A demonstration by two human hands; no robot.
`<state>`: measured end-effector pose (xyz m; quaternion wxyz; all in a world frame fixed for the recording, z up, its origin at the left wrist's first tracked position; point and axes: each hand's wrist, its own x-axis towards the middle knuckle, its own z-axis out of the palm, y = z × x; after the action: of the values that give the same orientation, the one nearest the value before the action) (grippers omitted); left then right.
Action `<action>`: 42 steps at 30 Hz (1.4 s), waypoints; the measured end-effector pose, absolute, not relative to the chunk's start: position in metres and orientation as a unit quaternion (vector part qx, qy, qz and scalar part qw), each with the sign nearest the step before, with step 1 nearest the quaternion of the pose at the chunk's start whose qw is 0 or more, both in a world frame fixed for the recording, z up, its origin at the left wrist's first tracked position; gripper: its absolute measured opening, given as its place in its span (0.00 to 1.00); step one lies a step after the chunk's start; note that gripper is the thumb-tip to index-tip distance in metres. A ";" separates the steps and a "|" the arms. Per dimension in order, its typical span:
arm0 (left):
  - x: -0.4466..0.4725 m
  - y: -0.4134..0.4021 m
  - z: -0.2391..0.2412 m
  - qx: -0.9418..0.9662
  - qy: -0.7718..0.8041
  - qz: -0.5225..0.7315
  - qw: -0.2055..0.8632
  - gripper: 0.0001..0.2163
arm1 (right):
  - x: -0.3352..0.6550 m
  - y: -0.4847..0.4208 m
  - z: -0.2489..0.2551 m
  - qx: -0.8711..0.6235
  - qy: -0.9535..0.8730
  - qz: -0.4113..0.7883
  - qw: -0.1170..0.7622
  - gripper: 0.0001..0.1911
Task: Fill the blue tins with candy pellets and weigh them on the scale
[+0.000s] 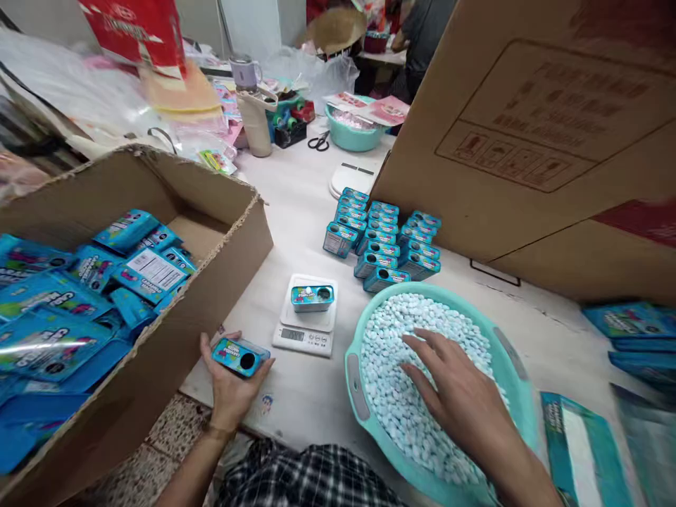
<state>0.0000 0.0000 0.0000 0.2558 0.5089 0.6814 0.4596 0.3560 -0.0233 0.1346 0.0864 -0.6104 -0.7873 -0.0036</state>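
My left hand [232, 391] is wrapped around a small blue tin [235, 355], whose top has a round dark hole. Over a turquoise basin [355, 355] of pale blue candies [404, 331], my right hand [454, 380] reaches with fingers spread, its tips at or just above the candies. Between the hands stands a white digital scale [305, 338] carrying another blue tin [313, 298]. One small white piece shows on that tin's top. Several more blue tins [381, 246] stand in rows behind the basin.
A cardboard box [232, 274] of blue packages is at left. A big carton [539, 141] stands at back right. Flat blue packets [586, 451] lie right of the basin. Farther back are scissors [319, 142], a tumbler [256, 123], another basin [355, 137] and a person [430, 32].
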 end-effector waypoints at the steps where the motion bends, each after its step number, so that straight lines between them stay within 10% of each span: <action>1: 0.000 -0.001 0.000 0.506 0.681 0.463 0.257 0.62 | 0.341 -0.007 0.142 -0.582 -0.806 0.009 0.103 0.16; 8: 0.002 -0.003 -0.007 0.498 0.669 0.486 0.260 0.60 | 0.257 0.084 0.140 -0.414 -0.907 -0.005 0.078 0.27; 16: 0.002 -0.005 -0.015 0.484 0.668 0.500 0.266 0.59 | 0.262 0.095 0.106 -0.426 -0.899 -0.003 0.101 0.15; 27: 0.005 -0.010 0.027 0.365 0.613 0.562 0.420 0.52 | 0.254 0.153 0.135 -0.571 -0.807 0.137 0.056 0.29; 35: 0.011 -0.009 0.048 0.279 0.578 0.570 0.513 0.39 | 0.285 0.194 0.129 -0.631 -0.748 0.193 0.068 0.13; 42: 0.019 -0.013 0.039 0.233 0.528 0.571 0.584 0.36 | 0.286 0.193 0.114 -0.632 -0.754 0.179 0.019 0.31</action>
<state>0.0193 -0.0131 0.0390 0.5839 0.2326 0.5285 0.5706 0.2865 0.1931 0.1143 0.0186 -0.6317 -0.7539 0.1795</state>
